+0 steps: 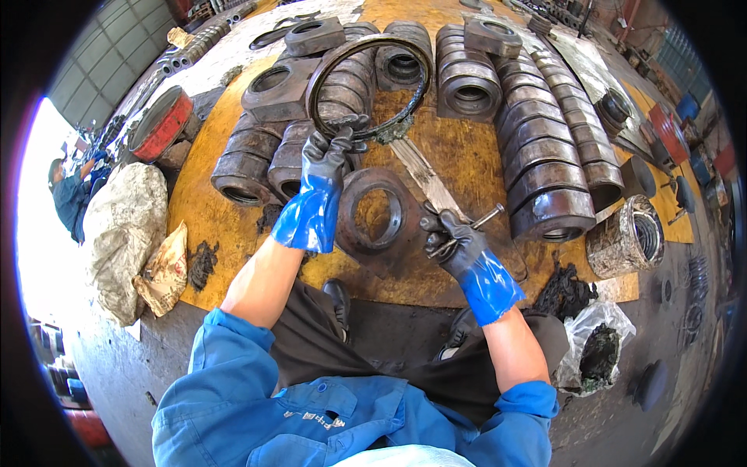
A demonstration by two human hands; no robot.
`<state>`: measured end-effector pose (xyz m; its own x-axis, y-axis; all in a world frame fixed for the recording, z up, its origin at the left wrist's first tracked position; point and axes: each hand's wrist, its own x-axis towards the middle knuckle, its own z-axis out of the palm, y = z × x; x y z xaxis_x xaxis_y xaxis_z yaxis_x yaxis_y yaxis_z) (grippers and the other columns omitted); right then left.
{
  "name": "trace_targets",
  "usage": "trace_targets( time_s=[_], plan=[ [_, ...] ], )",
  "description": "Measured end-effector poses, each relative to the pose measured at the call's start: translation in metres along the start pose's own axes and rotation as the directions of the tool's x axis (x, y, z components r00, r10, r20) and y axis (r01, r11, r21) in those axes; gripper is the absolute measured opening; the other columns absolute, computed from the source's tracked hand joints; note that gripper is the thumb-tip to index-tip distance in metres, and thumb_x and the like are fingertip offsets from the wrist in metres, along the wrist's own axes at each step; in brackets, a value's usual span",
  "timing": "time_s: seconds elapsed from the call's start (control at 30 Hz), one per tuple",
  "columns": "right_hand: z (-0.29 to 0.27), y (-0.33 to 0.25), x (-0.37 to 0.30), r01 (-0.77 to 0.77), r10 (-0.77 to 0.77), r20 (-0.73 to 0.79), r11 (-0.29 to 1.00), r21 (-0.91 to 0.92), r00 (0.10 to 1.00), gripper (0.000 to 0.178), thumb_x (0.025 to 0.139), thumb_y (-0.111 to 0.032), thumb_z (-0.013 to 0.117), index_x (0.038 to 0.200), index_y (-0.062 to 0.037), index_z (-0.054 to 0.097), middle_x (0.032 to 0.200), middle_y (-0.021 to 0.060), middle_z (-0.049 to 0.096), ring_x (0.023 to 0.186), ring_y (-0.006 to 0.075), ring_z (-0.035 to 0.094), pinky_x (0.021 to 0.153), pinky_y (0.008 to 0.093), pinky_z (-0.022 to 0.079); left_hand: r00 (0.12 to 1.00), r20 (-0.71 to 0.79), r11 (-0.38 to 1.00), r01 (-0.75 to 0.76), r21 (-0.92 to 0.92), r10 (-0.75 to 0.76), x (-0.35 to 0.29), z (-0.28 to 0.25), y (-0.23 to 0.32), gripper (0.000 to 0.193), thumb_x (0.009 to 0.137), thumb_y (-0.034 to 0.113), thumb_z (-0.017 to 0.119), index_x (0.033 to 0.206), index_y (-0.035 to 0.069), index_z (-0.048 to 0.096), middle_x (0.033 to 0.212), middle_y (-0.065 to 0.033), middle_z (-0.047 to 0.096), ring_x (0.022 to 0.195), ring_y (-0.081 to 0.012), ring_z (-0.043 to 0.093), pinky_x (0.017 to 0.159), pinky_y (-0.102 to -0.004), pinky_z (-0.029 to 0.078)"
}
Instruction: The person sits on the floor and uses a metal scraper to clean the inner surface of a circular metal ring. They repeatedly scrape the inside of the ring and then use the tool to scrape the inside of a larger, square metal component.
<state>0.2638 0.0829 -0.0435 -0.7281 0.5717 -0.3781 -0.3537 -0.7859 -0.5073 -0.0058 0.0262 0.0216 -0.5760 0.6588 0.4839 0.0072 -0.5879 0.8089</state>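
Note:
My left hand [327,159], in a blue glove with a grease-blackened palm, is closed on the lower left rim of a large metal ring [313,86] held up in front of me. My right hand [457,241], gloved the same way, grips a flat wooden stick [424,177]. Dark greenish grease [395,131] clings to the stick's far end, which meets the ring's lower rim. A thin metal rod [487,216] with a small head also sticks out of my right hand. Below the ring lies a thick hexagonal metal nut [348,210] with a round hole.
Rows of dark metal cylinders [545,148] stand across the yellow-brown board [467,148]. A grease-smeared bucket [615,247] lies on its side at right, near an open plastic bag [576,342] of grease. Leftward are a red drum [162,124], a pale sack [124,233] and a seated person [71,194].

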Motion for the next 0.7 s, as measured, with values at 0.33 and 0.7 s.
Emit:
trace_targets(
  time_s=[0.33,0.7],
  plan=[
    [-0.003,-0.020,-0.024,0.094,-0.079,0.114,0.986,-0.134,0.990,0.039,0.095,-0.020,0.063,0.126,0.0027,0.055,0.091,0.0150,0.072,0.059,0.0223,0.067,0.053,0.0323,0.055,0.995,-0.068,0.998,0.068,-0.016,-0.069,0.006,-0.011,-0.009,0.022,0.095,0.008,0.061,0.115,-0.001,0.067,0.107,-0.0129,0.071,0.089,-0.0169,0.068,0.073,-0.0286,0.057],
    [-0.078,-0.134,-0.104,0.378,-0.375,0.045,0.921,-0.095,0.926,0.037,0.097,-0.022,0.060,0.128,-0.0038,0.054,0.096,0.0115,0.070,0.063,0.0195,0.067,0.055,0.0362,0.057,0.966,-0.072,0.964,0.238,-0.116,-0.248,0.012,-0.019,-0.029,0.023,0.096,0.006,0.060,0.116,-0.003,0.065,0.106,-0.0130,0.071,0.083,-0.0181,0.068,0.072,-0.0298,0.058]
  ],
)
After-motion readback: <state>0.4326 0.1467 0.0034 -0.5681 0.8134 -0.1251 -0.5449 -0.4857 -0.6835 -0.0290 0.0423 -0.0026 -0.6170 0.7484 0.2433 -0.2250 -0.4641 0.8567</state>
